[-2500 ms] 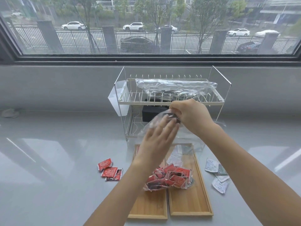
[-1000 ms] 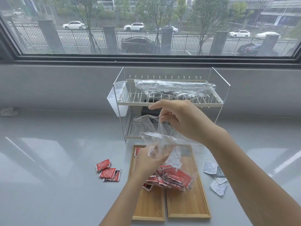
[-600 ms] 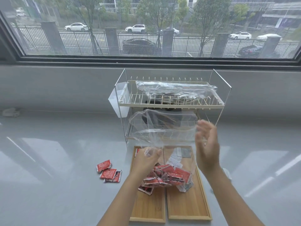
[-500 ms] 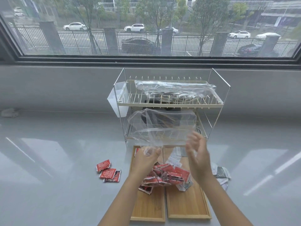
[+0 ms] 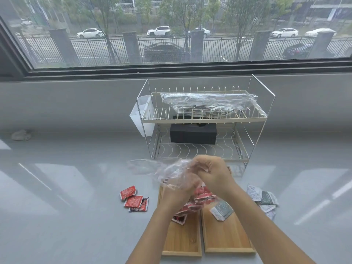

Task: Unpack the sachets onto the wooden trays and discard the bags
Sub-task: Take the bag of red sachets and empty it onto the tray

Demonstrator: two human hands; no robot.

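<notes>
I see both hands bunched together over the far ends of the two trays. My left hand (image 5: 181, 189) is wrapped in the clear bag (image 5: 167, 170), its grip closed on the crumpled film, which veils the fingers so I can't count them. My right hand (image 5: 213, 172) is fisted on the same bag just right of it; how much film it pinches is hard to make out. A loose tail of bag trails left over the desk (image 5: 66, 206).

Red sachets (image 5: 200, 195) lie heaped on the left tray (image 5: 181, 242), mostly hidden under my wrists. A grey sachet (image 5: 222, 209) rests on the right tray (image 5: 226, 241). Three red ones (image 5: 134, 200) sit on the desk left of the trays, pale ones (image 5: 263, 199) to the right. Another bag (image 5: 207, 102) lies on the rack (image 5: 255, 118), contents unclear.
</notes>
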